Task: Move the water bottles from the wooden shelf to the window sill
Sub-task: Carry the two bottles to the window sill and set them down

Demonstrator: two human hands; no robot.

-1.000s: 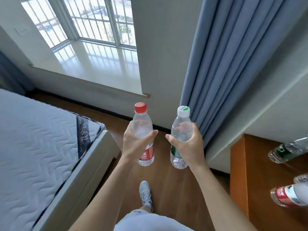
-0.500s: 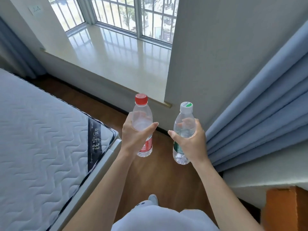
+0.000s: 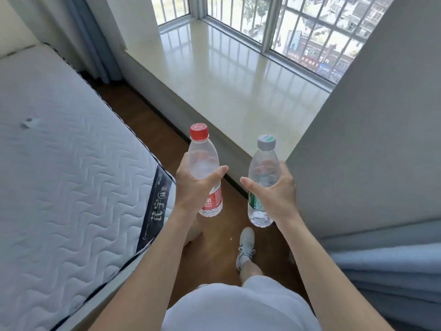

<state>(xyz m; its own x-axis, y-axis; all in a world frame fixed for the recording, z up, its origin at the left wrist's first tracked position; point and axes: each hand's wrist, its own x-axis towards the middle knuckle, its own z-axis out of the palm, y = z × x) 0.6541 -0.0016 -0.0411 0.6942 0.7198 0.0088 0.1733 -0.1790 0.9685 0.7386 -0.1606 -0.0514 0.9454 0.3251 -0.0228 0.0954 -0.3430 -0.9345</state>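
My left hand [image 3: 194, 187] grips a clear water bottle with a red cap and red label [image 3: 202, 161], held upright. A second clear bottle with a white-and-green cap and green label [image 3: 262, 168] stands upright in my right hand [image 3: 274, 194]. Both bottles hover over the wooden floor, just short of the near edge of the glossy cream window sill [image 3: 233, 91], which stretches ahead under the barred window. The wooden shelf is out of view.
A white quilted mattress [image 3: 59, 175] fills the left side. A grey wall corner [image 3: 370, 139] stands close on the right, with blue curtain folds [image 3: 386, 271] below it. Another curtain [image 3: 93, 39] hangs at the far left. My shoe [image 3: 245, 244] is on the floor strip.
I have walked closer and turned toward the window; the sill now lies directly ahead and larger. The wooden shelf with its bottles has left the view. Both hands still hold their bottles.
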